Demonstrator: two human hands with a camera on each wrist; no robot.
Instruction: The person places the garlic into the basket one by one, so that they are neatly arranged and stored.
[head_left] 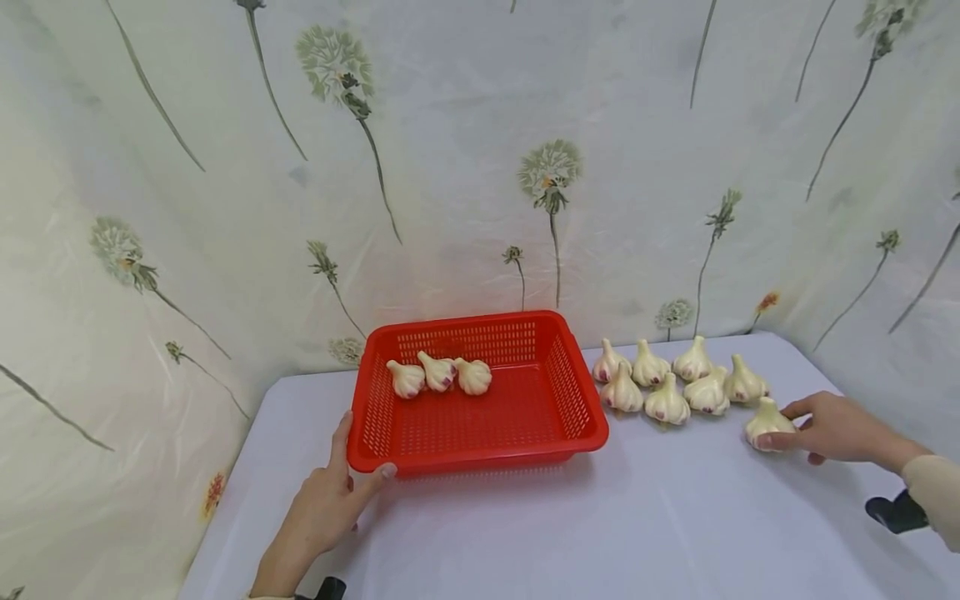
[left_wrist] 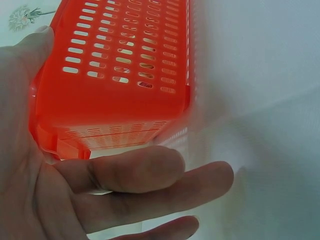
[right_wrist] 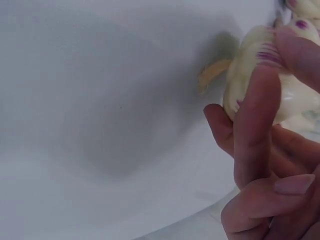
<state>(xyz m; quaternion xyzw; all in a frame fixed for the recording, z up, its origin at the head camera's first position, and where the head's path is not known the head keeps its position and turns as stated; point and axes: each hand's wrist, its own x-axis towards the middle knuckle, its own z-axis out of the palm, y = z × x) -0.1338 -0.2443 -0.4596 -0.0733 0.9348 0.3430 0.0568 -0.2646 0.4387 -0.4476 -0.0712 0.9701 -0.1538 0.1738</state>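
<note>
The right hand (head_left: pixel 842 428) pinches one garlic bulb (head_left: pixel 768 423); the left hand (head_left: pixel 322 507), with fingers apart, touches the red basket (head_left: pixel 480 458), in which three bulbs (head_left: pixel 439 373) lie

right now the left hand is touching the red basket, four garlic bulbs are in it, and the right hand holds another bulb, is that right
Not quite: the red basket holds three garlic bulbs, not four, as the head view shows. The left hand is touching the basket and the right hand holds another bulb, as you say.
</note>
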